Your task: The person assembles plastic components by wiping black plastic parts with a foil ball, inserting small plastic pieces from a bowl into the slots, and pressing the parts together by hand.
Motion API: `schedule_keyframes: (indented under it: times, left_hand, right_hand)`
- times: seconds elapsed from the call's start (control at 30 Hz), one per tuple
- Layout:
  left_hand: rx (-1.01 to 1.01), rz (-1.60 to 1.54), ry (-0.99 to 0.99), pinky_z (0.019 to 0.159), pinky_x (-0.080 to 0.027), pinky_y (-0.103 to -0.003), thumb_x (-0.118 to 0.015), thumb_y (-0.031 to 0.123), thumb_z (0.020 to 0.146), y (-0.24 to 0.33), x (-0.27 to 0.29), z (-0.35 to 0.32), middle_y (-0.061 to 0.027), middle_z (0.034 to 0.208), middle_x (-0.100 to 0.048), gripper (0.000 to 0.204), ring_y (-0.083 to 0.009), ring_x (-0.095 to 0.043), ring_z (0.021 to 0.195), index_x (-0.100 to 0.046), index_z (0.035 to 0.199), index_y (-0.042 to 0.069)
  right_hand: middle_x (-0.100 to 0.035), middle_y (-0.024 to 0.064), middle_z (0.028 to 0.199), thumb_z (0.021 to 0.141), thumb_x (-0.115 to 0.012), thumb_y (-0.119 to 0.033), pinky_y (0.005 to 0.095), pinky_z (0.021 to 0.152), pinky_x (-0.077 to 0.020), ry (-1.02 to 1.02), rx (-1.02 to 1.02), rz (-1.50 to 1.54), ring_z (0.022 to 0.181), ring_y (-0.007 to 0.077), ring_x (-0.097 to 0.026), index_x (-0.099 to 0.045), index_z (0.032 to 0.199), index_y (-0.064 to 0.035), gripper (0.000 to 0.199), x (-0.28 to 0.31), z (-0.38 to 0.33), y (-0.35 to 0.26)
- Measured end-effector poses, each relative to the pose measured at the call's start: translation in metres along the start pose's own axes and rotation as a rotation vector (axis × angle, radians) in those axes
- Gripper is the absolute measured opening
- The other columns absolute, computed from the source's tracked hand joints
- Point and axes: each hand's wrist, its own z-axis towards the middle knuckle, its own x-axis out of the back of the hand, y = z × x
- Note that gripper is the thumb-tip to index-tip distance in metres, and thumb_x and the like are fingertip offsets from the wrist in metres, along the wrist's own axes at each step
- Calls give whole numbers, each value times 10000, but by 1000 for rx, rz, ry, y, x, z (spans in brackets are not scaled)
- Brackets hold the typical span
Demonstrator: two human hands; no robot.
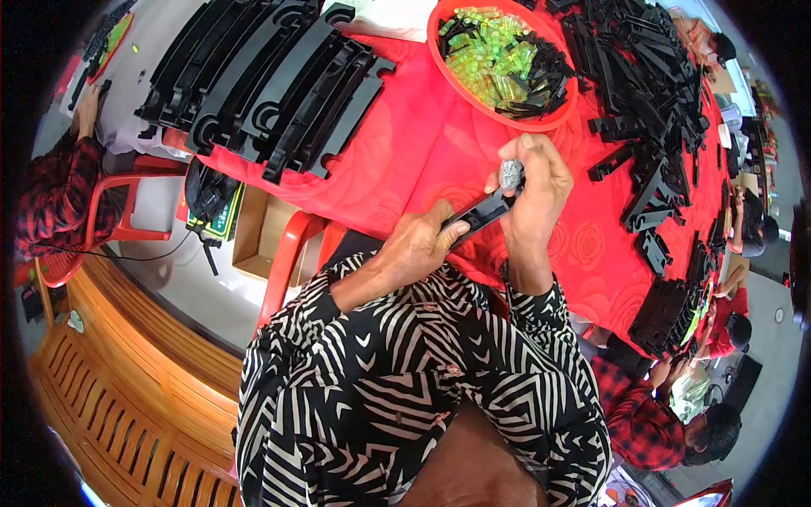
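My left hand (417,240) grips one end of a slim black plastic part (481,214), its thumb along the top. The part slants up to the right over the edge of the red tablecloth (439,160). At its far end is my right hand (539,188), closed around a small grey, rough, stone-like lump (510,174). The lump sits just above the part; whether they touch, I cannot tell. Beyond my hands, an orange-red basin (541,125) holds yellow-green clear pieces (490,63) and small black pieces.
Long curved black parts (279,84) lie stacked at the table's far left. A heap of black parts (642,84) covers the right side. Red plastic chairs (291,270), a cardboard box (262,228) and a wooden bench (144,363) stand at left. Other people sit at both sides.
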Motion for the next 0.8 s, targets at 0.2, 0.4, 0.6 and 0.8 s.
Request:
schedule_keyframes:
  times: [0.2, 0.4, 0.6, 0.8]
  left_hand:
    - [154, -249, -78, 454, -389, -402, -524, 208, 872, 10, 4, 3, -210, 546, -473, 235, -378, -515, 501, -465, 837, -16]
    - [-50, 40, 103, 452, -391, -397, -543, 246, 860, 4, 0, 0, -217, 551, -476, 279, -376, -500, 496, -468, 854, -22]
    - [3, -14, 90, 430, -353, -396, -566, 273, 846, 2, 4, 7, -193, 504, -437, 315, -328, -464, 445, -491, 775, -25]
    - [146, -169, 51, 414, -323, -349, -586, 271, 838, 7, 3, 7, -131, 481, -391, 297, -178, -376, 425, -521, 781, -13]
  right_hand:
    - [-529, 50, 629, 859, -474, -117, 255, 391, -431, 22, -95, 69, 400, 70, -371, -536, 712, 4, 200, 4, 6, 7]
    - [-532, 47, 642, 862, -467, -113, 255, 390, -427, 10, -48, 65, 407, 67, -374, -536, 720, 5, 196, -2, 4, 4]
    - [-542, 47, 653, 864, -461, -103, 246, 389, -423, 30, 11, 25, 414, 60, -374, -538, 718, 4, 196, -4, 4, 7]
    - [-537, 26, 624, 863, -476, -121, 215, 381, -381, 59, 33, -22, 413, 53, -393, -546, 703, -2, 211, -10, 1, 4]
